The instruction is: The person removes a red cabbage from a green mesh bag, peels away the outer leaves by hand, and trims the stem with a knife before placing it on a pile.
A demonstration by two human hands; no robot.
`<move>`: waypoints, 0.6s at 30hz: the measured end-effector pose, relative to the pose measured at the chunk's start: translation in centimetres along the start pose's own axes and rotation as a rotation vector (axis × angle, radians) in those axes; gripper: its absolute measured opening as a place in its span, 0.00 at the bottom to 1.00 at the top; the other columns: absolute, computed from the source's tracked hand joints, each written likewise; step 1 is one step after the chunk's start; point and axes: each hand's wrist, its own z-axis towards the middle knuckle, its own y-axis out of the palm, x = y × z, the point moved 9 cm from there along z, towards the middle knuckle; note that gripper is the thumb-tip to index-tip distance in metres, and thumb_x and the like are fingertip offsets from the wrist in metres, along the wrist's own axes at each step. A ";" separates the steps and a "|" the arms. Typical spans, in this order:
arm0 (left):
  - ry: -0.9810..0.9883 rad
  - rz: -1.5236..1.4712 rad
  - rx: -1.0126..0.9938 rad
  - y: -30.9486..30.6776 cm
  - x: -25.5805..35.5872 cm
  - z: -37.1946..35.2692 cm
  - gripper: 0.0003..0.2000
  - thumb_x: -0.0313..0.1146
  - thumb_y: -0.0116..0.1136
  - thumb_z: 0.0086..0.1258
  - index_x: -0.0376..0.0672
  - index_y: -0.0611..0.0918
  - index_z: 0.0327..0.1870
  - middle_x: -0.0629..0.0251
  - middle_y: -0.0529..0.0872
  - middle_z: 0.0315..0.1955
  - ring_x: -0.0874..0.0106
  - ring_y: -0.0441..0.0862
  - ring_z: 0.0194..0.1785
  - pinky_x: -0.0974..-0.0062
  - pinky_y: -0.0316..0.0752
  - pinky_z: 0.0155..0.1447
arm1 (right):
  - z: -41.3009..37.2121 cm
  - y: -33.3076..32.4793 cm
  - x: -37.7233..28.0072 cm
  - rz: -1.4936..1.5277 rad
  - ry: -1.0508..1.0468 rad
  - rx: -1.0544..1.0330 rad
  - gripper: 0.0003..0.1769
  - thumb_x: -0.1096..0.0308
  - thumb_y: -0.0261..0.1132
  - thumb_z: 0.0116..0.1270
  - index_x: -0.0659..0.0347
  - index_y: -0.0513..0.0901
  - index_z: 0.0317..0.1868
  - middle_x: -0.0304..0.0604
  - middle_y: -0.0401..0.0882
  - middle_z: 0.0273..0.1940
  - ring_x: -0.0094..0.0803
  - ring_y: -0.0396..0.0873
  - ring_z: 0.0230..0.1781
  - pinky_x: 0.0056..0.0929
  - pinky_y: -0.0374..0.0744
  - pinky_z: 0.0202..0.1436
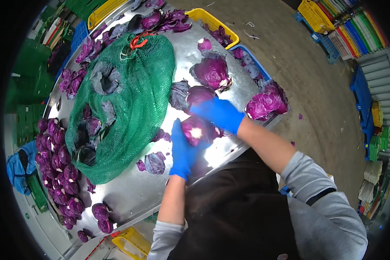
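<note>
Under my blue-gloved hands is a red cabbage [194,131], its pale cut stem end facing up. My left hand [183,152] is closed round its near left side, thumb along the edge. Over its far side lies my right hand [216,113], smeared by motion, fingers pointing left; I cannot tell whether they grip. A rounded purple cabbage piece [201,94] shows right beyond those fingers, beside a loose greyish leaf [179,95]. Farther back sits a larger cabbage [212,71] with outer leaves, and another [268,103] lies at the table's right edge.
A green mesh sack [149,93] with leaves in it covers the metal table's [128,197] middle. Many small trimmed cabbages [58,167] are piled at the left. Loose leaves [155,163] lie about. A yellow crate [216,27] and a blue crate [256,62] with leaves stand beyond the table.
</note>
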 end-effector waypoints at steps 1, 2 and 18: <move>-0.074 -0.008 -0.014 0.2 -2.7 -0.2 0.49 0.36 0.80 0.39 0.32 0.62 0.63 0.52 0.73 0.54 0.61 0.74 0.57 0.67 0.73 0.60 | 0.6 0.5 1.3 0.040 0.022 -0.062 0.27 0.43 0.50 0.70 0.55 0.77 0.56 0.49 0.84 0.35 0.41 0.84 0.32 0.35 0.81 0.36; -0.072 0.004 -0.020 -0.2 -2.0 -0.8 0.49 0.36 0.80 0.39 0.32 0.62 0.63 0.52 0.73 0.54 0.61 0.74 0.57 0.67 0.73 0.60 | 0.6 0.9 1.1 0.047 0.026 -0.051 0.27 0.43 0.50 0.70 0.55 0.77 0.56 0.49 0.84 0.35 0.41 0.84 0.32 0.35 0.81 0.36; 0.002 -0.160 0.160 -2.4 4.0 -3.1 0.54 0.34 0.81 0.39 0.34 0.55 0.69 0.58 0.66 0.58 0.66 0.69 0.60 0.70 0.69 0.64 | -2.7 0.2 -4.7 0.367 0.117 0.146 0.36 0.43 0.61 0.61 0.57 0.68 0.63 0.48 0.83 0.31 0.44 0.84 0.31 0.37 0.80 0.38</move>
